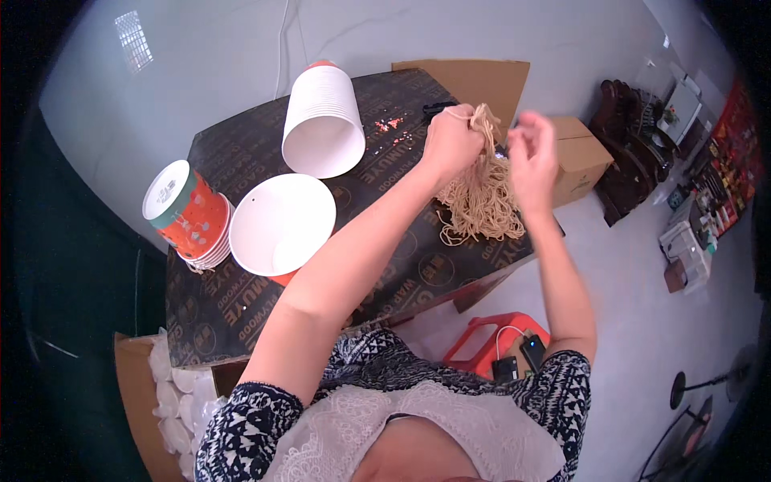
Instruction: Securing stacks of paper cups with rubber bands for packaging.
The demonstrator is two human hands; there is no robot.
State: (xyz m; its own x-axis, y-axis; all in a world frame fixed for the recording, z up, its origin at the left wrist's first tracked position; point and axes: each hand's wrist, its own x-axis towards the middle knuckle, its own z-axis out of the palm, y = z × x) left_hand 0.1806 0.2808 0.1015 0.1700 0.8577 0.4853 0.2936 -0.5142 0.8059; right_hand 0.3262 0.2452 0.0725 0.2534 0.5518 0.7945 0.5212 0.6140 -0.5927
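Observation:
My left hand [454,145] is closed around the upper end of a bunch of beige cords [482,197]. Above the fist a short tuft sticks up. Below it, the loose strands hang and spread in a tangled heap at the table's right end. Just right of the bunch, my right hand [533,161] is raised, apart from the cords. Its fingers are loosely bent and slightly blurred, with nothing visible in them. On the left, an open white paper bucket [281,225] stands close to my left forearm.
A nested stack of white buckets [323,120] lies on the dark printed table [401,277]. Upside-down orange buckets [197,217] stand at the left edge. Small colourful bits [389,125] lie scattered. Cardboard boxes [580,157] are beyond the right end; a red stool [470,341] stands below.

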